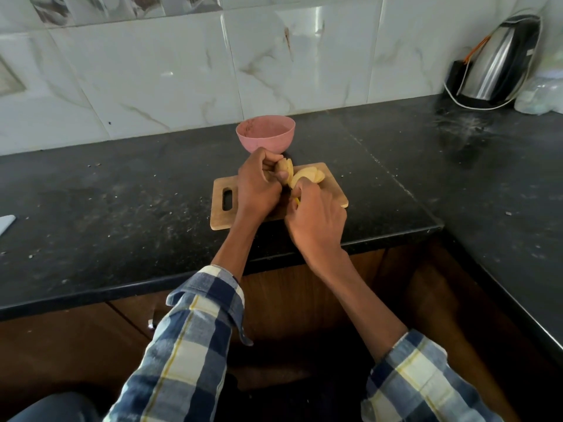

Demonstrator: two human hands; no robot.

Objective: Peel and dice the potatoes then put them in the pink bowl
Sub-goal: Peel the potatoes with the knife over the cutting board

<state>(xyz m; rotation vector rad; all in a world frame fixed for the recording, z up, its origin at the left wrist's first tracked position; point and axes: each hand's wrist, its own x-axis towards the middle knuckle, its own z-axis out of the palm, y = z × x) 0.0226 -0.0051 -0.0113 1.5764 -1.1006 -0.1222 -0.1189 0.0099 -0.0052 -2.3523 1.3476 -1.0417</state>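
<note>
Head view, looking down on a dark speckled bench [122,208] backed by white marbled wall tiles [152,71].

Centre: wooden cutting board [221,219] with a slotted handle hole at its left end, lying flat on the bench near the front edge. On the board, peeled potato slices [307,175], pale yellow, fanned and overlapping toward the far right corner. More slices [285,167] held upright as a stack just left of the fan.

Left hand [257,185]: grip curled and clamped on the upright stack, thumb and fingertips pinching it above the board. Right hand [316,220]: fingers curled downward at the near edge of the fanned slices, grip closed on a thin yellow object [297,201], mostly hidden beneath the hand; identity not discernible. Both forearms in rolled blue, white and yellow checked sleeves [195,330].

Behind the board: pink bowl [265,134], upright on the bench, just beyond the left hand, apart from the board; no potato visible inside.

Far right corner: steel electric kettle [499,60] with cord, leaning against the wall. Far left edge: pale flat object [6,222], partly out of view.
</note>
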